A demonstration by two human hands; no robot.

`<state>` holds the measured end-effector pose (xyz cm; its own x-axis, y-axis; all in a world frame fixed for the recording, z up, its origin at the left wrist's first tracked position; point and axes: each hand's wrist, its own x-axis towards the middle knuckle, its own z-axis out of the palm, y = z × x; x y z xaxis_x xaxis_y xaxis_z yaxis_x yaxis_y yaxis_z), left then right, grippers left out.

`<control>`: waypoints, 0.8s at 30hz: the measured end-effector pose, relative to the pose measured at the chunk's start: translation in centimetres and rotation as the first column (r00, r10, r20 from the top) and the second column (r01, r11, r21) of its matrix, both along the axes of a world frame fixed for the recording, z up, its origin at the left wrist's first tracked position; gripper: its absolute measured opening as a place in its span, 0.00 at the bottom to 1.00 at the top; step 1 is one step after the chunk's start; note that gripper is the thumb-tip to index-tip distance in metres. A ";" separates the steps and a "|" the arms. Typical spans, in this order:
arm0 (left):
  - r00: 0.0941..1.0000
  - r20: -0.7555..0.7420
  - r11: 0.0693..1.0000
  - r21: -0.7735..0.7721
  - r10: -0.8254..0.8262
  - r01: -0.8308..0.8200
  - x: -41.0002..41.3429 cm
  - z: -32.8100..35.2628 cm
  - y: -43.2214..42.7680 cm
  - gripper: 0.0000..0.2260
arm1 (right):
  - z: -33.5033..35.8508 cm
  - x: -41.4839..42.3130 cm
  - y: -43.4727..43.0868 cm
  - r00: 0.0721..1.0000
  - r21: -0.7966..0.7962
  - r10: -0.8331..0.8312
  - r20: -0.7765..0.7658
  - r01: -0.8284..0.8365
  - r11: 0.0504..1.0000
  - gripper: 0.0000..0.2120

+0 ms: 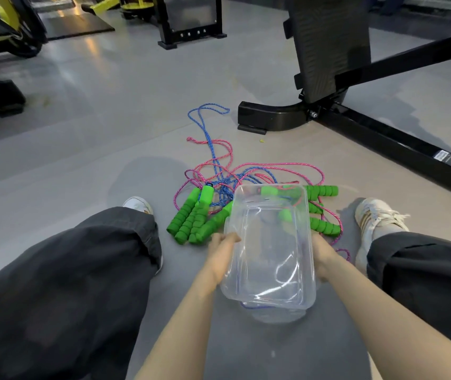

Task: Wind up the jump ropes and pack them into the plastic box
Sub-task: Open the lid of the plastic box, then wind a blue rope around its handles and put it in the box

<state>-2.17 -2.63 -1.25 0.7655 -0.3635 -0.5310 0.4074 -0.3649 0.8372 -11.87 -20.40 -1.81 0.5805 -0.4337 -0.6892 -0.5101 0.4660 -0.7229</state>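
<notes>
plastic box (269, 253) sat clamped between your hands, left hand (223, 252) gripping its left wall, right hand (321, 256) its right; its long axis ran straight away from you, mouth up, far end over the tangled jump ropes (219, 171) on the floor (136, 119)

I see a grey floor (109, 127) with a black machine frame (383, 138) at upper right. Its dark ribbed panel (328, 45) stands above a curved black foot (268, 117). 1 small yellow scrap (262, 140) lies near that foot. Farther back are 1 yellow-and-black machine (7, 20), a dark mat (76, 24) and 1 black stand (191, 20).
</notes>
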 end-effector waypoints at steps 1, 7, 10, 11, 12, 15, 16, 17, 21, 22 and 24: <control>0.999 -0.039 1.000 -0.002 -0.015 0.015 -0.2 -0.2 0.1 0.08 | -0.5 0.1 0.0 1.000 -0.010 -0.022 0.001 0.022 1.000 0.15; 0.995 -0.049 0.994 -0.062 0.082 -0.085 -1.9 -1.9 -0.5 0.23 | 0.5 0.1 -0.1 0.999 -0.050 0.046 0.027 -0.045 0.998 0.29; 0.981 -0.066 0.983 -0.019 0.181 -0.182 -3.5 -3.2 -1.0 0.30 | 0.9 0.2 -0.3 0.969 -0.181 0.239 -0.061 -0.246 0.952 0.25; 0.976 -0.071 0.978 0.001 0.206 -0.207 -4.1 -3.4 -1.3 0.32 | 1.0 0.1 -0.3 0.949 -0.251 0.288 -0.130 -0.312 0.916 0.26; 0.970 -0.073 0.972 0.030 0.233 -0.231 -4.7 -3.5 -1.6 0.33 | 0.8 0.0 -0.4 0.918 -0.322 0.321 -0.232 -0.384 0.865 0.29; 0.960 -0.152 0.972 0.077 0.233 -0.224 -6.7 -2.6 -1.8 0.42 | 0.7 -0.5 -1.1 0.784 -0.418 0.366 -0.501 -0.590 0.691 0.28; 0.955 -0.190 0.972 0.093 0.229 -0.215 -7.1 -2.4 -1.5 0.43 | 1.0 -0.6 -1.2 0.744 -0.435 0.374 -0.554 -0.642 0.632 0.25; 0.946 -0.220 0.969 0.120 0.240 -0.218 -7.1 -2.3 -1.3 0.42 | 1.1 -0.8 -1.3 0.710 -0.440 0.377 -0.595 -0.680 0.586 0.23; 0.960 0.026 0.866 0.426 0.277 -0.261 -4.2 -2.1 0.2 0.37 | 1.8 -0.7 -0.3 0.600 -0.430 0.467 -0.649 -0.796 0.426 0.25; 0.957 0.162 0.844 0.452 0.240 -0.289 -3.2 -1.8 0.5 0.36 | 1.8 -0.6 -0.1 0.581 -0.429 0.488 -0.652 -0.813 0.395 0.26; 0.932 0.360 0.845 0.482 0.049 -0.231 -1.0 -1.3 1.2 0.35 | 1.4 0.1 -0.1 0.549 -0.429 0.521 -0.653 -0.836 0.343 0.30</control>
